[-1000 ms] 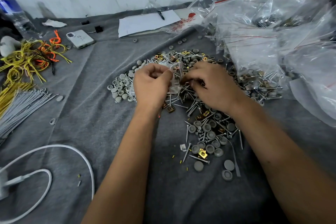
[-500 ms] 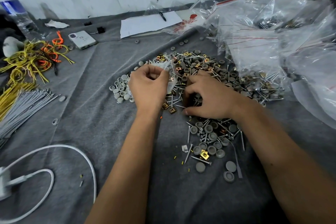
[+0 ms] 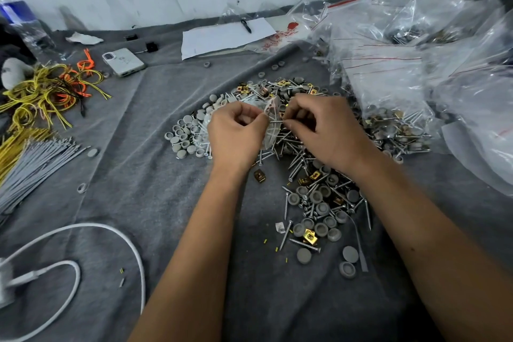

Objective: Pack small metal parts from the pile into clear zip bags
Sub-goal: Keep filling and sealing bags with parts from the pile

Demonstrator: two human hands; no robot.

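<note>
Screw (image 3: pixel 275 121) pinched by right hand (image 3: pixel 327 130) at bag (image 3: pixel 270 125) mouth — left hand (image 3: pixel 236 133) grips bag.

I see a matt grey cloth (image 3: pixel 155 164), soft and faintly creased, covering the table. The screws (image 3: pixel 298 159) in the pile are bright, shiny metal with threaded shanks; the clips (image 3: pixel 310 236) among them look like glossy brass-coloured metal. The caps (image 3: pixel 184 137) are dull grey plastic, smooth. The bag (image 3: pixel 270 119) my left hand (image 3: pixel 236 133) pinches is thin clear plastic, crinkled and glossy, like the bags (image 3: pixel 416 64) heaped at the right edge. Near the far edge lies matt white paper (image 3: pixel 222 36). The cable (image 3: pixel 133 253) near the left edge is smooth white plastic.
</note>
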